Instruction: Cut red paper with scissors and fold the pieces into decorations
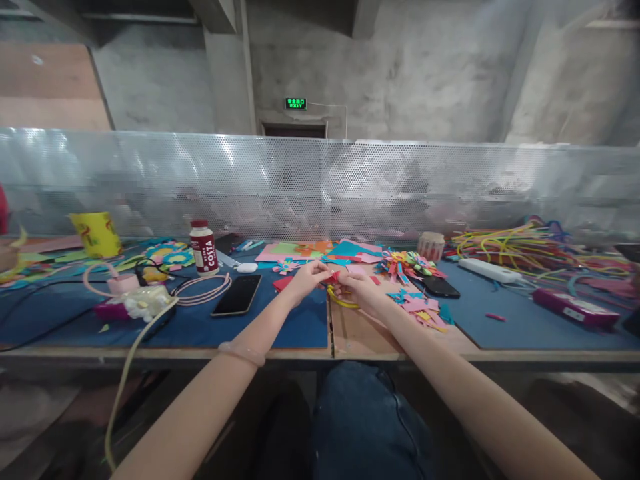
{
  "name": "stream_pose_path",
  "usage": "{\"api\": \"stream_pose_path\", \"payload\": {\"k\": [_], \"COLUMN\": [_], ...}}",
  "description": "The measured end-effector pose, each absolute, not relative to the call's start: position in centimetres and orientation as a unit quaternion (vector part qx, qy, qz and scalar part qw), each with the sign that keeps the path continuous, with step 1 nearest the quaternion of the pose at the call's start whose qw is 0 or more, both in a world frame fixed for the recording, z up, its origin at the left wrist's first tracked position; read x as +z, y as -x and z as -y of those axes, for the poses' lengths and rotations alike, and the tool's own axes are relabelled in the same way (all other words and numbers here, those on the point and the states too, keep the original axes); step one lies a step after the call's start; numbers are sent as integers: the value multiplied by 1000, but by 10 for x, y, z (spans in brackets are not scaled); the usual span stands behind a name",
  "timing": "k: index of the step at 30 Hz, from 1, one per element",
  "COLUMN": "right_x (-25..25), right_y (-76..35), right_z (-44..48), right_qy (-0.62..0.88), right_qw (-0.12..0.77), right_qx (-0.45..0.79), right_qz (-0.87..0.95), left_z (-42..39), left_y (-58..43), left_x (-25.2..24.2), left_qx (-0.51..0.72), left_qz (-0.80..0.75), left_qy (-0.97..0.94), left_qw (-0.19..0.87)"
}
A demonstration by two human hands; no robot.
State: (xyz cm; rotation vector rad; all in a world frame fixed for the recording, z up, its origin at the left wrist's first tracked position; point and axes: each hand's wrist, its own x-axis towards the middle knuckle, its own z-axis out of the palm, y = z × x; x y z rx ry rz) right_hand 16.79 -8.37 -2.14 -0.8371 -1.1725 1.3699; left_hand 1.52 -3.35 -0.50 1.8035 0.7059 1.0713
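I am pinching a red paper piece between both hands. My left hand is gripping its left end with the fingertips, and my right hand is gripping its right end. I am holding it just above the table, midway along and back from the near edge. A yellow loop is lying beneath my right hand, and a black phone is resting near my left.
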Motion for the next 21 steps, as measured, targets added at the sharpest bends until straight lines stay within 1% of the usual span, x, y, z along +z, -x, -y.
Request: {"api": "stream_pose_path", "payload": {"k": [21], "right_x": [-17], "right_y": [-166], "right_z": [89], "right_qy": [347], "right_qw": [548], "right_qx": [611], "right_qz": [453], "left_z": [34], "left_y": [-15], "left_x": [-6], "left_qx": [422], "left_qz": [-313], "left_qy": [-747], "left_qw": [409]}}
